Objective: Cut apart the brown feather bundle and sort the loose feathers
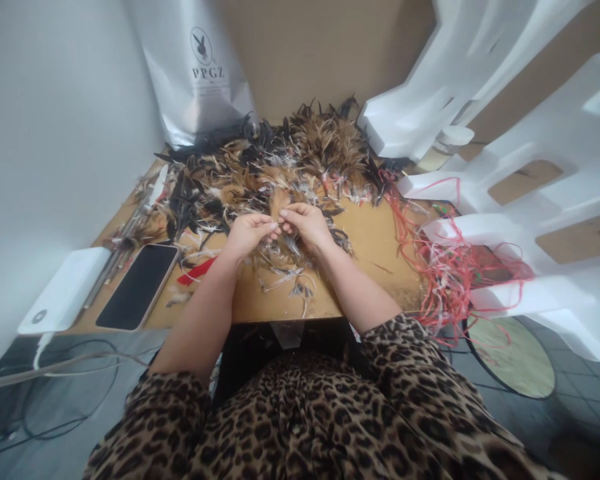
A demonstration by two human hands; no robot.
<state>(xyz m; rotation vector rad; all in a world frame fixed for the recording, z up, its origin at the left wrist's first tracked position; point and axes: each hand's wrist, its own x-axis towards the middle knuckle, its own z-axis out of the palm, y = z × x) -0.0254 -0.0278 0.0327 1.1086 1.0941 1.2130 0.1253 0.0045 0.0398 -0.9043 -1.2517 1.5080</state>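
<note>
Holding the base of a tan feather [280, 199] over the front of the desk [375, 233], we are working with both hands close together, their fingertips meeting or nearly meeting. Our right hand [305, 223] is pinching the feather's lower end between thumb and forefinger, and the tan feather is pointing away from us, toward the feather pile [220, 177]. Our left hand [253, 233] is pressing its thumb and forefinger together just beside that end; what is lying between these fingertips is too small for us to tell. Beyond our hands, the feather pile is spreading across the desk in brown, black and pale tufts, with a fuller brown bunch [325, 143] standing at the far right of it. Loose wisps [300, 290] are lying nearer to us, below our hands. Left of our left forearm, a red feather [197, 270] is resting near a phone [137, 287], and a white power bank [65, 290] is sitting further left with a cable [43, 347] plugged into it. Behind the pile, a silver bag [195, 73] is standing upright, while on the right, pink strings [450, 273] are tangling over the desk's edge and against white foam pieces [520, 227].
</note>
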